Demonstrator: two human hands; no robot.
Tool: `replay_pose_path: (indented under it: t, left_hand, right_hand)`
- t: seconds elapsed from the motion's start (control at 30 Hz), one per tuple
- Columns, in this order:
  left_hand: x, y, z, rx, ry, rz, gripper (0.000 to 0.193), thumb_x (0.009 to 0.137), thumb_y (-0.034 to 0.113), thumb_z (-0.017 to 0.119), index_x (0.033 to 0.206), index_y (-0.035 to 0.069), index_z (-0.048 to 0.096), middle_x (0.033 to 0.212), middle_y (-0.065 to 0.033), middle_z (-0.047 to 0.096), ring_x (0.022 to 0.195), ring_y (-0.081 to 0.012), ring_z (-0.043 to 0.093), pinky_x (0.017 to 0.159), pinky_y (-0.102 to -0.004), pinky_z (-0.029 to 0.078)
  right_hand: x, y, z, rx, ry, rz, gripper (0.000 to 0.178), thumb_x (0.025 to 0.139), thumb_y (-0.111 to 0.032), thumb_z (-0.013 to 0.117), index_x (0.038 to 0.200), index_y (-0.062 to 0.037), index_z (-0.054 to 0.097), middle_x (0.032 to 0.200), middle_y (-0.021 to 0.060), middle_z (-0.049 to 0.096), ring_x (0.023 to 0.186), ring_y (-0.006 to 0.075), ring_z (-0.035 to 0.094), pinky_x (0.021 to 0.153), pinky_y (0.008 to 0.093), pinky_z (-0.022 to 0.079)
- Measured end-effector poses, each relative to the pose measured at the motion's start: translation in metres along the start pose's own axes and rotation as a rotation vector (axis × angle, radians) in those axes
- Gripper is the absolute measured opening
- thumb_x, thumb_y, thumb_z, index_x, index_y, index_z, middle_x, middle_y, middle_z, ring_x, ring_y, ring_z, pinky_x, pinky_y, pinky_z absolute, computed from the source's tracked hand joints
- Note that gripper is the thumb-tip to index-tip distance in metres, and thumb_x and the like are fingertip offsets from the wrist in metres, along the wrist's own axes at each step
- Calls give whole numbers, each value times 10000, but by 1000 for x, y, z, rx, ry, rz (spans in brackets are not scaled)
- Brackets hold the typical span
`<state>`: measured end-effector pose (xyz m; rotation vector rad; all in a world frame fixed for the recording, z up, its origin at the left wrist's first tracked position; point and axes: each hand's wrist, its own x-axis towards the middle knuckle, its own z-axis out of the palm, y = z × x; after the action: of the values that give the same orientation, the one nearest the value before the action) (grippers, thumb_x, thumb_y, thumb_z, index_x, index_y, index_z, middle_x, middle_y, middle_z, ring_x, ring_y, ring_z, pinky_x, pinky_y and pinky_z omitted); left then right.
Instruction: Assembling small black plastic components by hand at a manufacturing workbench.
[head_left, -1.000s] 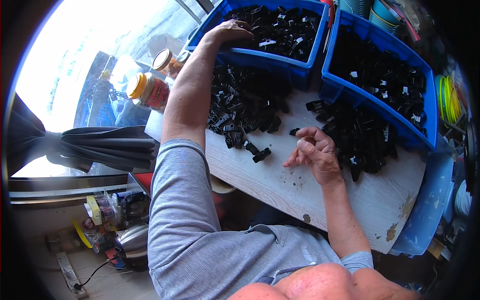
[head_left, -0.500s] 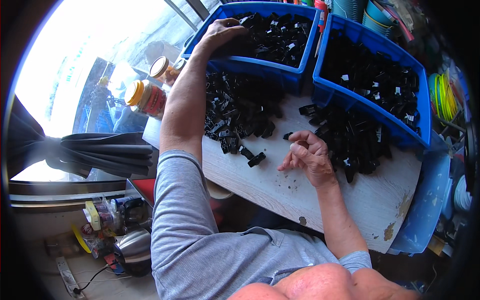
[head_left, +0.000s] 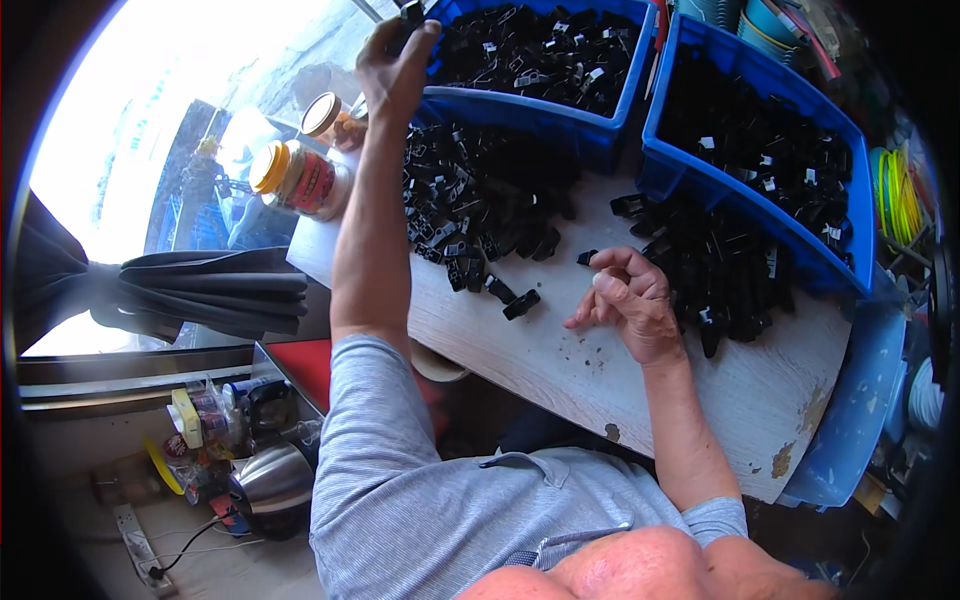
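Blue bins of black parts, one piece in the left hand

Two blue bins stand side by side at the back of the table. Both are filled with black parts, among which some small white or silvery pieces are shining. In front of each bin a loose heap of similar parts lies on the table: the left heap and the right heap.

The left hand is raised at the left corner of the left bin, and it pinches a black piece between thumb and fingers. The right hand is above the table, beside the right heap, with its fingers half curled. A small piece is at its index fingertip; whether this hand grips it, I cannot tell.

Near the left forearm are a jar with a yellow lid and a second jar with something orange-brown inside. A pale blue tub is beside the right end of the table; its content is difficult to see.

The upper picture edge cuts the left bin and comes very close to the held piece. In the dark bins, the single parts melt together, and their exact shape is hard to make out.
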<state>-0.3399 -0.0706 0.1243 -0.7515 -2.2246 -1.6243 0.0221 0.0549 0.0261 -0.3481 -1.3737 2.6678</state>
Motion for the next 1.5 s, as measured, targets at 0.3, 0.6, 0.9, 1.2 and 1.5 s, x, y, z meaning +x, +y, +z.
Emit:
replay_pose_path:
  t: [0.3,0.6,0.9,1.2,1.5]
  left_hand:
    - [-116,-26,-13,295,306,472,373,803,204,845,1102,31,706,1173,-154,635,1042,-295,645,912,-389,533]
    - [-127,-49,1,563,116,426,396,853,368,753,1167,125,752,1259,-171,659,1246,-393,554,1063,-523,414]
    - [-124,-35,-3,469,210,574,294,876,283,772,1134,145,752,1085,-74,747,1155,-336,633,1044,-494,418]
    - [-199,40,-8,-10,-56,208,253,964,162,683,1156,-4,690,881,-136,720,769,-215,683,703,-339,543]
    - [-293,83,-11,-595,-636,-651,356,1044,339,579,1003,12,716,791,-24,703,639,-67,590,532,-217,420]
  right_hand:
    - [2,4,-2,-24,-5,-12,302,939,-198,703,1159,-7,624,660,22,591,678,169,696,706,464,655]
    - [5,5,-2,-113,-3,-50,350,945,-221,710,1195,2,607,638,37,581,693,198,700,715,517,655]
    - [3,4,0,-137,-17,-58,351,942,-217,716,1203,-8,608,635,33,587,681,196,702,714,517,654]
    - [-2,3,7,-110,3,-23,414,912,-194,736,1237,15,586,669,16,604,668,150,697,708,420,658]
    - [-6,6,6,-312,-60,-114,360,930,-167,747,1248,-26,653,826,-10,675,730,91,663,697,275,588]
